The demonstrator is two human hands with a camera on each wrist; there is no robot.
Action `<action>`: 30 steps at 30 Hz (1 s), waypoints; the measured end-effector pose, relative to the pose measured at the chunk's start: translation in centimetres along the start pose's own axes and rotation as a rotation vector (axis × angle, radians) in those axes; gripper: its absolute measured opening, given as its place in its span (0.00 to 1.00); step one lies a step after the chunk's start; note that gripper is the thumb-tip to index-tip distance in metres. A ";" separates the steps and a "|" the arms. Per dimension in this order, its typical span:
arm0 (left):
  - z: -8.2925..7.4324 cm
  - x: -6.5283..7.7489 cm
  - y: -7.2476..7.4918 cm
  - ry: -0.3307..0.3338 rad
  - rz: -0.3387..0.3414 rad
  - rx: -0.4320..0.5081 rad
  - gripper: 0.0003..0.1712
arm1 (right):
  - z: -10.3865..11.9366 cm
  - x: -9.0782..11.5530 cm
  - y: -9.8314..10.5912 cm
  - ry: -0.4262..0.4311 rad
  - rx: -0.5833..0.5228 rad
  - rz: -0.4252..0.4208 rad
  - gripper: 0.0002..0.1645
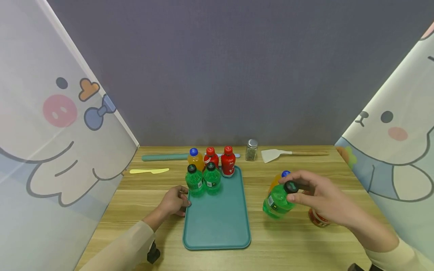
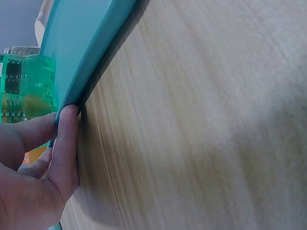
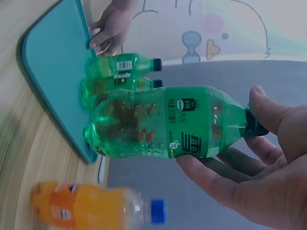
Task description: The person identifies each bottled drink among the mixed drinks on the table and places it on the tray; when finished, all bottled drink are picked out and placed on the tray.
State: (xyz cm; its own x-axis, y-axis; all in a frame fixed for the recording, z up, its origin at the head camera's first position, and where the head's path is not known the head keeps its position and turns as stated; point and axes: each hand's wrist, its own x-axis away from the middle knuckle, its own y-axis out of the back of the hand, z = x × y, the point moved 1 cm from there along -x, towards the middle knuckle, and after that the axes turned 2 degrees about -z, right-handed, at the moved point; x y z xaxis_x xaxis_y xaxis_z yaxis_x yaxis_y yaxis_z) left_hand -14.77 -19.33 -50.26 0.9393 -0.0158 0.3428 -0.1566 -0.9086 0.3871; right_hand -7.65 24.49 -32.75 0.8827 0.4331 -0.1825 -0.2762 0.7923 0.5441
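Note:
My right hand (image 1: 313, 194) holds a green soda bottle (image 3: 158, 122) by its black cap and neck, tilted, to the right of the tray. In the right wrist view the thumb lies at the cap and a finger reaches along the label. My left hand (image 1: 175, 201) pinches the left rim of a teal tray (image 1: 217, 229), thumb and fingers on either side of the edge. At the tray's far end stand two green bottles (image 1: 194, 180), two red bottles (image 1: 228, 162) and an orange drink bottle (image 1: 195, 160) with a blue cap.
Behind the held bottle stands another orange drink bottle (image 3: 91, 206). A brownish bottle (image 1: 318, 217) is partly hidden under my right hand. Along the back lie a yellow knife (image 1: 149, 171), a teal stick-like tool (image 1: 164, 157), a shaker (image 1: 251, 150) and a white spatula (image 1: 271, 154).

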 end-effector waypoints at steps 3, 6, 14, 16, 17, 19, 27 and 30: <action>-0.1 0.0 0.0 0.005 0.006 -0.005 0.26 | 0.1 -1.1 -0.8 -0.016 -0.001 0.001 0.17; -0.1 -0.1 0.0 0.003 0.010 -0.010 0.26 | 0.1 -2.4 -1.7 -0.033 0.005 -0.004 0.17; -0.1 0.1 0.0 0.003 -0.013 -0.013 0.26 | -0.5 -6.4 -4.2 -0.066 0.041 -0.049 0.18; 0.0 0.0 -0.1 -0.001 -0.012 -0.014 0.25 | -0.8 -7.3 -5.0 -0.057 0.047 -0.070 0.18; 0.1 0.0 -0.1 -0.003 -0.011 -0.014 0.25 | -1.0 -7.8 -5.4 -0.053 0.051 -0.081 0.18; 0.1 0.0 -0.2 -0.005 -0.010 -0.010 0.25 | -1.3 -8.6 -6.2 -0.057 0.057 -0.098 0.18; 0.1 -0.1 -0.1 -0.009 -0.018 -0.013 0.25 | -2.3 -11.6 -9.0 -0.134 0.032 -0.123 0.22; 0.2 -0.3 -0.1 -0.005 -0.019 -0.010 0.26 | -2.7 -12.5 -9.9 -0.159 0.033 -0.127 0.22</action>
State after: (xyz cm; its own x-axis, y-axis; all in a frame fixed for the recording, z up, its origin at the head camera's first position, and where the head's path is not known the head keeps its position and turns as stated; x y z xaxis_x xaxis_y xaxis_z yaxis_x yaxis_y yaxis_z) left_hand -14.95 -19.32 -50.61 0.9437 -0.0004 0.3308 -0.1412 -0.9047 0.4019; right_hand -16.97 12.39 -38.12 0.9593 0.2554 -0.1206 -0.1490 0.8203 0.5521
